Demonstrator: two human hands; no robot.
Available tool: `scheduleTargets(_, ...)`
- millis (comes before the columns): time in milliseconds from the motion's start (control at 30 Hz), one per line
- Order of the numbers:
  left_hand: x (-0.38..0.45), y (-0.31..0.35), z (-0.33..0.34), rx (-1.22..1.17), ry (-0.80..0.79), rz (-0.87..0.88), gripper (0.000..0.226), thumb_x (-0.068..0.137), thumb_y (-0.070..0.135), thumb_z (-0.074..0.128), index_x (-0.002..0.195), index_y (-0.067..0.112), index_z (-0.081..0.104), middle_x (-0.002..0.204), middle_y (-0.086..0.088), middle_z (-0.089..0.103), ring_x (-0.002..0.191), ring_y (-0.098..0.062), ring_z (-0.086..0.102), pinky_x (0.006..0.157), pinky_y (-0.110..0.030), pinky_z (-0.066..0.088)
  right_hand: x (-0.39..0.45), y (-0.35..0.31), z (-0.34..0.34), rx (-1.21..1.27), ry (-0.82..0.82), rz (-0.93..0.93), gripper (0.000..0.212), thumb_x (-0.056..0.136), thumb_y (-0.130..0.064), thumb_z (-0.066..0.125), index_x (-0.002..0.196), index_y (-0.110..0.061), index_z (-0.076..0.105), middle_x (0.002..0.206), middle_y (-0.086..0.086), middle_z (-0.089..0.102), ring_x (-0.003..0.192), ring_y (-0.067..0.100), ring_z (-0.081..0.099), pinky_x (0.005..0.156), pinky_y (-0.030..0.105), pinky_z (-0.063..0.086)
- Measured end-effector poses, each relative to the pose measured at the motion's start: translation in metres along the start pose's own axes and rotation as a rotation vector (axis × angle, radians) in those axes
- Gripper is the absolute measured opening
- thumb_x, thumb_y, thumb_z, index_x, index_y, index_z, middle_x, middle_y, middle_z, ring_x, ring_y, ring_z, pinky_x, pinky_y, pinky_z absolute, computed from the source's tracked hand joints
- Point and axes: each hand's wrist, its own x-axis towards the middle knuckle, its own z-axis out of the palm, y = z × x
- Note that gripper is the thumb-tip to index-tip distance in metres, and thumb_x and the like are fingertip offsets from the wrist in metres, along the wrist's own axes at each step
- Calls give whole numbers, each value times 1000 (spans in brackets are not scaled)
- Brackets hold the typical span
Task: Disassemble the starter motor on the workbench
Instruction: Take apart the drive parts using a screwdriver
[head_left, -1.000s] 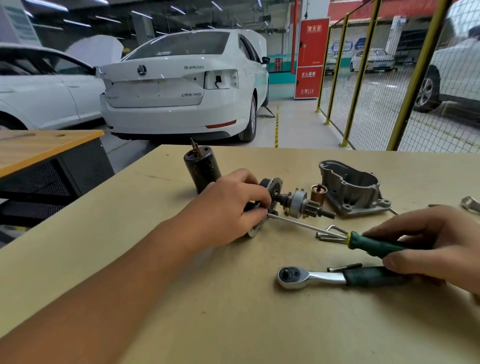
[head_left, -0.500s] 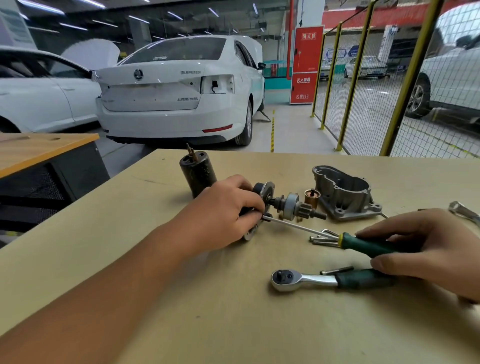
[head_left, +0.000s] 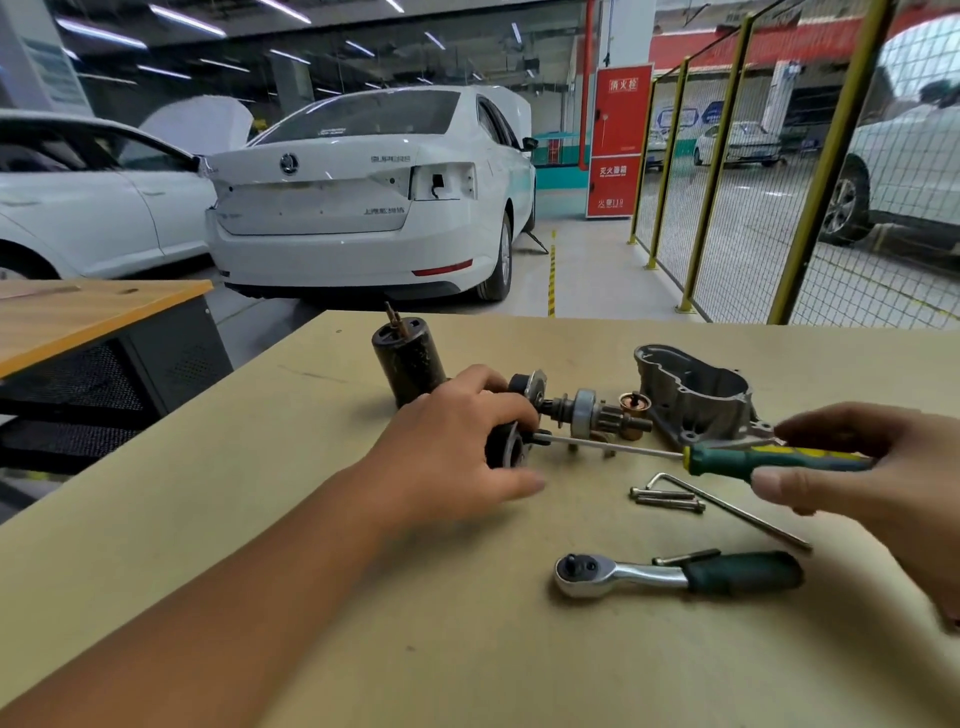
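Observation:
My left hand (head_left: 457, 441) grips the dark round end of the starter motor assembly (head_left: 511, 441), whose shaft with the pinion gear (head_left: 592, 413) lies pointing right on the workbench (head_left: 311, 571). My right hand (head_left: 872, 467) holds a green-handled screwdriver (head_left: 753, 460). Its blade tip touches the assembly beside my left fingers. The black motor cylinder (head_left: 408, 361) stands upright behind my left hand. A grey cast housing (head_left: 696, 395) lies to the right of the shaft, with a small copper part (head_left: 635, 402) beside it.
A ratchet wrench (head_left: 670, 571) with a green grip lies near the bench's front. Two long bolts (head_left: 667, 499) and an L-shaped hex key (head_left: 727, 506) lie under the screwdriver. A second bench (head_left: 78, 312) stands at left, parked white cars (head_left: 363, 197) behind, a yellow mesh fence (head_left: 727, 182) at right.
My right hand has lifted the screwdriver off the bench, baring the bolts and hex key beneath. The blade tip stays at the assembly. My left hand keeps its grip.

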Motion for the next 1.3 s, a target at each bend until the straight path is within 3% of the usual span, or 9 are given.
scheduleTargets(100,0,-6,-2,-32,-47,11,54,73,58,81,122,48,61,127,20,55,113,-8,55,99,-42,51,-8,-10,9,266,-9,91,84,29,-73,93,92,-20,78,84,16,76,65,32,74,56,32,58)
scheduleTargets(200,3,-8,0,-31,-9,49,59,72,53,83,125,46,59,116,14,64,106,-10,60,95,-42,53,-10,-11,14,322,-90,213,84,39,-86,80,95,-23,77,79,21,73,48,38,61,48,41,51)
scheduleTargets(367,5,-16,0,-62,11,-120,99,51,68,91,134,34,49,110,14,57,102,-8,57,88,-29,52,1,-5,18,320,-188,214,80,39,-75,89,86,-11,75,65,27,62,37,17,30,49,23,36)
scheduleTargets(500,9,-20,-4,69,-109,-145,77,55,82,78,106,25,64,97,14,57,90,-7,56,80,-36,55,6,2,25,442,-177,242,80,32,-62,97,87,-8,76,69,26,64,40,14,33,43,17,34)
scheduleTargets(633,8,-22,-4,223,-94,-122,72,52,97,54,87,35,54,82,17,56,73,0,52,56,-31,42,4,0,29,467,-166,273,59,48,-44,96,89,-6,77,70,21,64,43,12,39,38,20,33)
scheduleTargets(800,11,-34,7,34,-133,-59,64,63,89,64,97,36,50,91,17,55,79,-1,53,61,-28,42,3,-4,25,332,-194,288,53,64,-69,74,90,-24,79,64,21,59,38,19,32,42,20,31)
scheduleTargets(933,10,-42,14,-73,-120,-51,65,62,88,62,100,37,49,95,15,56,82,-2,56,69,-29,50,3,-1,30,368,-172,235,54,64,-59,80,91,-12,75,61,18,50,37,15,24,45,16,30)
scheduleTargets(1167,9,-42,21,-121,-70,-43,50,66,82,63,89,41,48,90,14,57,78,-1,56,60,-26,40,4,1,34,422,-126,173,54,66,-50,80,90,-2,71,62,20,51,39,14,24,42,14,29)
scheduleTargets(1300,10,-42,22,-133,-44,-47,53,67,80,63,92,35,52,88,14,58,76,-3,56,61,-29,45,4,3,36,440,-119,155,53,66,-47,80,90,-1,70,62,21,51,39,14,25,39,14,27)
